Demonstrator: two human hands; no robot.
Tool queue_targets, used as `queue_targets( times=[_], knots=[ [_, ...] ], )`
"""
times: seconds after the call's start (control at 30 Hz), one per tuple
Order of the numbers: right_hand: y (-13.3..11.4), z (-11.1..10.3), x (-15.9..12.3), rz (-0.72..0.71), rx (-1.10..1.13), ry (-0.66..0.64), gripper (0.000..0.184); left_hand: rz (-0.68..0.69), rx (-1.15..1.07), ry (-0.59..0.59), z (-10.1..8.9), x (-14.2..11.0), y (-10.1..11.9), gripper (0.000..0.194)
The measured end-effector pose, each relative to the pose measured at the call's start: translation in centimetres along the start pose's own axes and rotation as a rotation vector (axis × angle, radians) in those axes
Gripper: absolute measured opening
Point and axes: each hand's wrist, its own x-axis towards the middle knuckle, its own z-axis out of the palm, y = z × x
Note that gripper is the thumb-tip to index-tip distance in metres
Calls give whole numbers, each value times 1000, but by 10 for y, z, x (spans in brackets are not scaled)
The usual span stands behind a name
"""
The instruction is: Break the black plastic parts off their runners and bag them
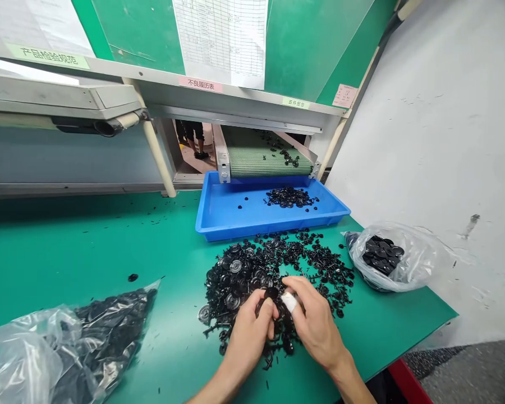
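Note:
Over a heap of small black plastic parts (239,280) on the green table, my two hands work close together. My left hand (252,322) is closed, pinching a round black plastic disc (271,293) between thumb and fingers. Beside it, the fingers of my right hand (313,314) are curled in toward the disc, with a white wrapping (289,301) on one digit. What those right fingertips grip is too small and dark to make out. Discs, little wheels and thin branched pieces make up the heap.
A blue tray (223,216) with black parts stands behind the heap, under the end of a green conveyor belt (256,148) carrying more. Plastic bags of black parts lie at left (105,336) and right (416,264). A person's legs (196,137) show through the opening.

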Motion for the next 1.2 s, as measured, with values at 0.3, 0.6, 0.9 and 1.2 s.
queue_targets(
  times=[0.3, 0.6, 0.9, 1.2],
  knots=[
    [-22, 15, 12, 99, -112, 22, 18, 171, 246, 80, -2, -4, -4, 24],
    [-9, 29, 17, 108, -11, 150, 23, 137, 122, 40, -2, -4, 4, 27],
    [14, -14, 22, 85, 124, -68, 36, -77, -255, -39, -8, 6, 8, 38],
    [30, -36, 26, 151, -517, -405, 49, -122, -552, -16, -8, 6, 12, 31]
  ],
)
